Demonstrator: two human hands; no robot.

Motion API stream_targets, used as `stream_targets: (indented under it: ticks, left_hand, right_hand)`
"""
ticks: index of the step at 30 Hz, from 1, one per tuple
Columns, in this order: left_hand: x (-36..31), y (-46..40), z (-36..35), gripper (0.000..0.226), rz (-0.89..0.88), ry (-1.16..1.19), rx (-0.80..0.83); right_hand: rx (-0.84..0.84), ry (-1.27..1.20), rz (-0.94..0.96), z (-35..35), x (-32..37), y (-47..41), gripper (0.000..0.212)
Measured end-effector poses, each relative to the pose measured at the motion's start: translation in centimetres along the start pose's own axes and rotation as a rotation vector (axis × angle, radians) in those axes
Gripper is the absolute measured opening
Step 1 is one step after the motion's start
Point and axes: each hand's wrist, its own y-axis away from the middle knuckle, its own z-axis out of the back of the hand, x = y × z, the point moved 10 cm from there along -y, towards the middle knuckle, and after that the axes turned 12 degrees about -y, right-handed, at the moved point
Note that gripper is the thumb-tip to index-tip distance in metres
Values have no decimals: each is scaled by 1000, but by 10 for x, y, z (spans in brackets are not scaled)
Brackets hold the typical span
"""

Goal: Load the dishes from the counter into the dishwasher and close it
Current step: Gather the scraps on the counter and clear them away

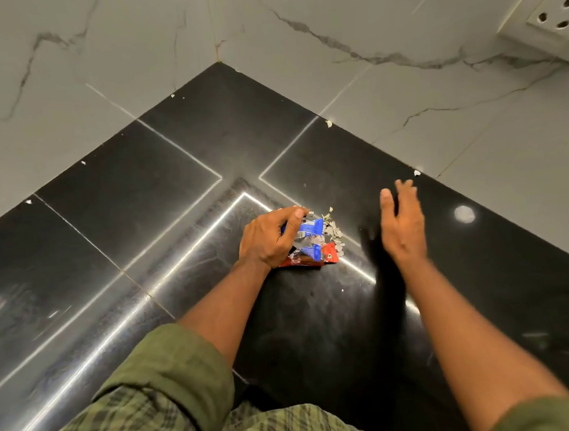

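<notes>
Now left hand (267,239) fingers curled round wrappers (308,244) (blue, red); right hand (402,224) straight.

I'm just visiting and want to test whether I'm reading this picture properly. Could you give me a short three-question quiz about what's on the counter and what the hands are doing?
1. True or false: the left hand grips a bunch of wrappers.
2. Multiple choice: the right hand is A) holding a plate, B) open with straight fingers and holding nothing, C) pressing the wall socket.
3. Fill in: small grey scraps lie on the black ____, just right of the wrappers.

Key: 1 true; 2 B; 3 counter.
</notes>
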Motion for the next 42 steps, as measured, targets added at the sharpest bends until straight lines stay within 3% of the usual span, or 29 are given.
stream_targets:
  ticks: [5, 8, 14, 17, 20, 22, 25, 28, 31, 38, 42]
  left_hand:
    - [3, 0, -2, 58, 30, -2, 4]
    - [4, -1, 0, 63, 55, -6, -5]
    - [4, -1, 0, 62, 59, -7, -3]
    - [3, -2, 0, 62, 50, -13, -1]
    - [3, -2, 0, 64, 60, -20, -2]
    - [3, -1, 0, 65, 65, -17, 0]
    - [4, -1, 1, 65, 77, -8, -1]
    - [5, -1, 0, 65, 88, 1, 1]
    - [5, -2, 0, 65, 85, -6, 3]
    - [1, -1, 2, 58, 69, -3, 19]
    - [0, 0, 3, 62, 75, -2, 17]
  right_hand:
    - [166, 449, 24, 22, -42, -56, 89]
    - [166, 540, 81, 14, -40, -53, 89]
    - [339, 452, 324, -33, -2, -10, 70]
    - [416, 245, 430, -44, 10, 11, 58]
    - [201, 5, 385, -14, 8, -12, 50]
    - [103, 86, 261, 5, -7, -41, 59]
    - [200, 314, 135, 3, -29, -71, 77]
    - [224, 462, 156, -10, -30, -69, 76]
    - [221, 316, 208, -25, -8, -44, 65]
    - [463, 19, 331, -65, 27, 45, 48]
    - [215, -163, 236, -39, 21, 21, 50]
